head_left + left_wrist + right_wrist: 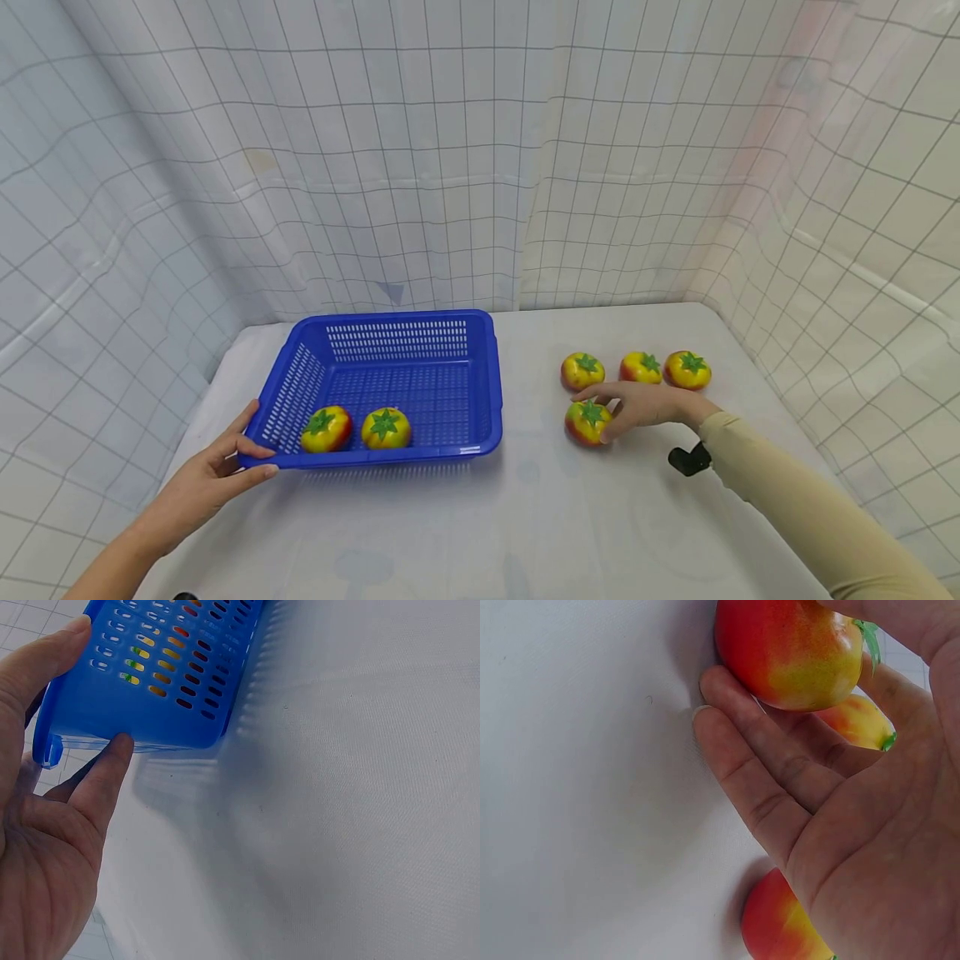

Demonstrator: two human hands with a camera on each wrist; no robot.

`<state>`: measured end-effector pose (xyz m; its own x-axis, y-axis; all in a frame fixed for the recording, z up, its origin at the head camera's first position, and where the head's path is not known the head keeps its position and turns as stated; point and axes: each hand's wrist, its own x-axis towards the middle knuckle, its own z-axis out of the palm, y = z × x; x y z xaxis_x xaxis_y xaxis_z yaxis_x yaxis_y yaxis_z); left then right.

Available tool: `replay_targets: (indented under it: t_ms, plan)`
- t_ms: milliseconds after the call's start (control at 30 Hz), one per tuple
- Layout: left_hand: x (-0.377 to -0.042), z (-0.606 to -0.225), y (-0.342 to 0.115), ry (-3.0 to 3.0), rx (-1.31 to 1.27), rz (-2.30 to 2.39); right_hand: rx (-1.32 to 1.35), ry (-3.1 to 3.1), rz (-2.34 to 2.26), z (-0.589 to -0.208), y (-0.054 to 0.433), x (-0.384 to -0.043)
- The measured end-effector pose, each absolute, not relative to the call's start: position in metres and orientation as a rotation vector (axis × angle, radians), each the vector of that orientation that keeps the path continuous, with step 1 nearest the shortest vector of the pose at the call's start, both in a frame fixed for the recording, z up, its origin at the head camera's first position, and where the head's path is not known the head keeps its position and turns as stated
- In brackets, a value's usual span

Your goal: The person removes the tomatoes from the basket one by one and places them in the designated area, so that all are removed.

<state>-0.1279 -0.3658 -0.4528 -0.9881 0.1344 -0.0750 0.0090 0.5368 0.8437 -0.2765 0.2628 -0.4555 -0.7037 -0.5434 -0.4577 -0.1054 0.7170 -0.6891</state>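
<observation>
My left hand (206, 471) holds the near left corner of a blue plastic basket (501, 400), its digits at the rim and wall, as the left wrist view shows up close. Inside the basket, along its near side, lie two yellow-red tomatoes, one at the left (327, 429) and one beside it (386, 428), with green star-shaped tops. On the white table my right hand (637, 406) grips another tomato (583, 423) between thumb and fingers. In the right wrist view this tomato (795, 652) sits within the hand, its redder side showing.
Behind the right hand three more tomatoes stand on the table: one at the left (582, 371), one in the middle (640, 367) and one at the right (687, 370). White grid-patterned sheets (465, 167) enclose the table at the back and sides. A black object (690, 459) shows by the right wrist.
</observation>
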Motion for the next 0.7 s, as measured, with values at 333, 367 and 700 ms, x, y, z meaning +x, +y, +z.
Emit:
replay_targets:
  t_ms: [333,367,700]
  plan:
    - [-0.1281,-0.4525,-0.3656,2.644,0.119,1.427,-0.490,2.235,-0.868,-0.4555,0.2635,-0.2755]
    - [-0.1282,-0.4525,-0.3656,2.644,0.118,1.425,-0.489,2.238,-0.867,-0.4557,0.2637,-0.2755]
    - [-0.1290,-0.4544,-0.3671,2.643,0.126,1.434,-0.496,2.245,-0.860,-0.4551,0.2654,-0.2752]
